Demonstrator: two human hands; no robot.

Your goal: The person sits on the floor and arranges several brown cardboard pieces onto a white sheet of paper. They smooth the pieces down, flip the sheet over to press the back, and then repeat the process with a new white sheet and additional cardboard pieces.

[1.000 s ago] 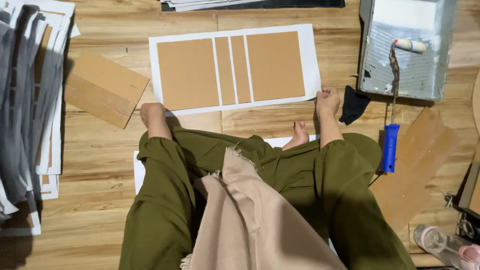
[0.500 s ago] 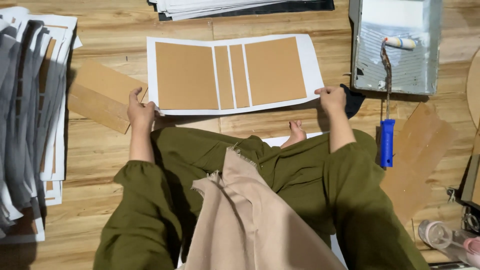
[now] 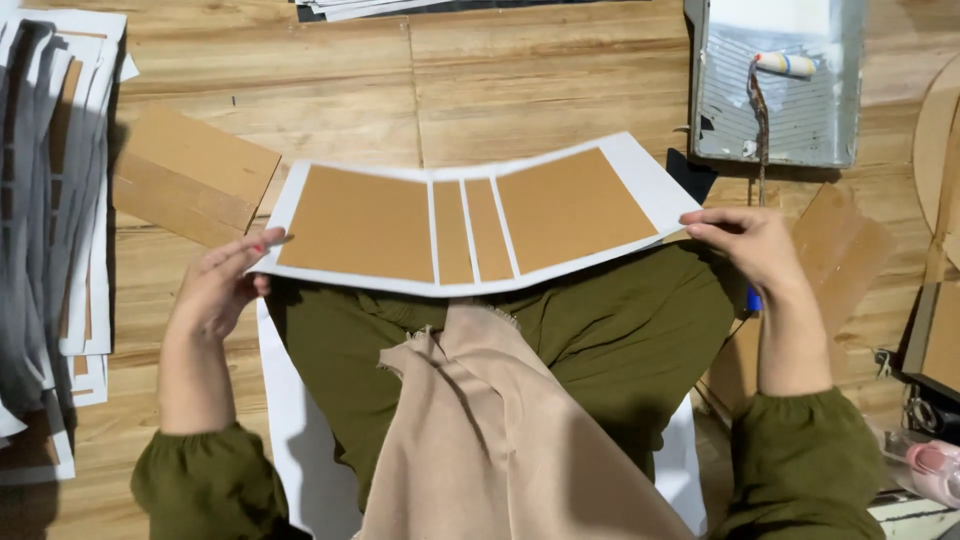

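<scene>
A white sheet (image 3: 480,284) with several brown cardboard panels glued on it is lifted off the wooden floor and sags over my lap. My left hand (image 3: 218,290) pinches its near left corner. My right hand (image 3: 752,245) grips its right edge. Under it are my olive trousers and a beige cloth (image 3: 490,420). Another white sheet (image 3: 290,440) lies on the floor beneath my legs.
A paint tray (image 3: 800,120) with a roller (image 3: 785,64) stands at the back right. Loose cardboard pieces (image 3: 190,170) lie to the left, beside a stack of finished sheets (image 3: 50,220). More cardboard (image 3: 850,260) and a bottle (image 3: 930,465) lie at the right.
Both hands took hold of the panelled sheet on the floor and lifted it toward me, so it now hangs over my lap.
</scene>
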